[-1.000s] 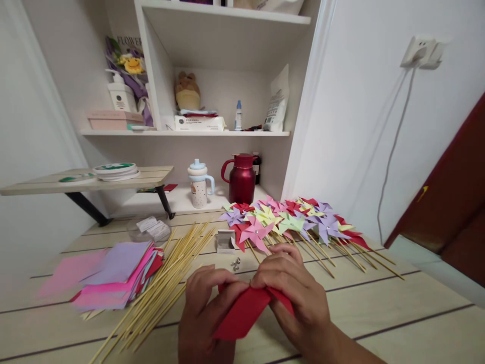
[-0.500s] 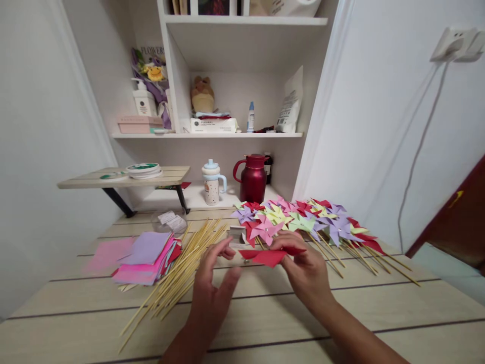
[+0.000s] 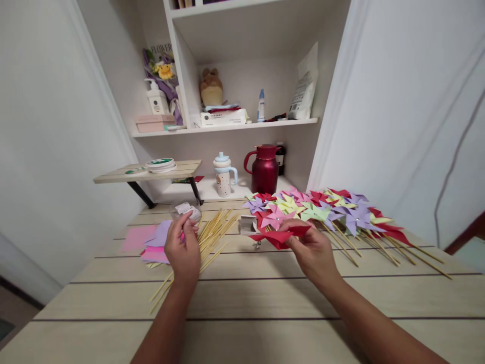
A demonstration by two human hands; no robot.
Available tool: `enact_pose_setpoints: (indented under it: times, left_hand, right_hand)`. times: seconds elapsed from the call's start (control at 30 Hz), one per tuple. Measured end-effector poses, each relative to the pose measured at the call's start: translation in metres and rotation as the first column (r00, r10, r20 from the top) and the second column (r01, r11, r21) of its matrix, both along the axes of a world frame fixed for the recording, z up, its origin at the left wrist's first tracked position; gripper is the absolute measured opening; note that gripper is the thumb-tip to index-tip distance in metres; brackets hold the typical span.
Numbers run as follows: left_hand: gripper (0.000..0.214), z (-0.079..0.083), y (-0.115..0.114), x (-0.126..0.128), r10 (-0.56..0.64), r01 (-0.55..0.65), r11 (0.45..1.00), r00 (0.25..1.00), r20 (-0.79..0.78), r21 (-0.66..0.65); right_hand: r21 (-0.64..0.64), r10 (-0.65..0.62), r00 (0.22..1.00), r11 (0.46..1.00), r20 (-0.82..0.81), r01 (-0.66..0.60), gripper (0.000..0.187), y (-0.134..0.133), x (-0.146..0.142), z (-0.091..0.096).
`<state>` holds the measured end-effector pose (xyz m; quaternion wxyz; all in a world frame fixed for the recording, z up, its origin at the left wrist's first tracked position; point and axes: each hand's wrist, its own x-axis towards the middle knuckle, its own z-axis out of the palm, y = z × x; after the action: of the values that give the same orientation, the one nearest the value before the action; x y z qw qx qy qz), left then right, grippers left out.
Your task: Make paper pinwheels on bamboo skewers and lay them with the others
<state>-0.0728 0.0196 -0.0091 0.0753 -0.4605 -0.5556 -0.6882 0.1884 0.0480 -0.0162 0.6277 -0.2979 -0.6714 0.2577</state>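
My right hand (image 3: pixel 312 247) pinches a folded red paper pinwheel (image 3: pixel 278 238) and holds it above the table, beside the finished pinwheels. Over the left pile is my left hand (image 3: pixel 184 250), its fingers loosely curled and a gap showing between them; nothing is visible in it. Beneath and beside that hand lie thin wooden sticks (image 3: pixel 215 232) and a stack of coloured paper squares (image 3: pixel 155 253), partly hidden by it. Just beyond its fingertips sits a clear plastic container (image 3: pixel 194 212) with white labels. Near the red pinwheel stands a small open box (image 3: pixel 248 225), with small metal pieces (image 3: pixel 256 245) close by.
Several coloured pinwheels on sticks (image 3: pixel 318 211) cover the table's right rear. At the back stand a red jug (image 3: pixel 264 169) and a speckled cup (image 3: pixel 223 179). A small raised shelf (image 3: pixel 113 174) carries round discs at the left rear.
My left hand has moved away from the red pinwheel, leftward over the sticks and paper squares. My right hand keeps its hold on the pinwheel. The camera view has shifted.
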Motion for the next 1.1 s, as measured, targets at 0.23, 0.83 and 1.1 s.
enact_pose_setpoints:
  times: [0.23,0.83,1.1]
  left_hand:
    - [0.029,0.012,-0.007,-0.024,0.038,-0.073,0.979,0.982,-0.183,-0.19]
    - [0.014,-0.004,-0.033,0.0,-0.403,-0.355,0.67,0.565,-0.72,-0.653]
    - [0.02,-0.012,-0.032,0.009,-0.403,-0.445,0.624,0.52,-0.753,-0.642]
  right_hand:
    - [-0.014,0.019,0.999,1.0,0.036,-0.018,0.006,-0.003,0.001,0.003]
    - [0.019,0.052,0.994,0.998,0.099,-0.054,0.006,-0.007,-0.002,0.004]
    - [0.061,0.083,0.991,0.994,0.103,-0.09,0.007,-0.011,-0.003,0.007]
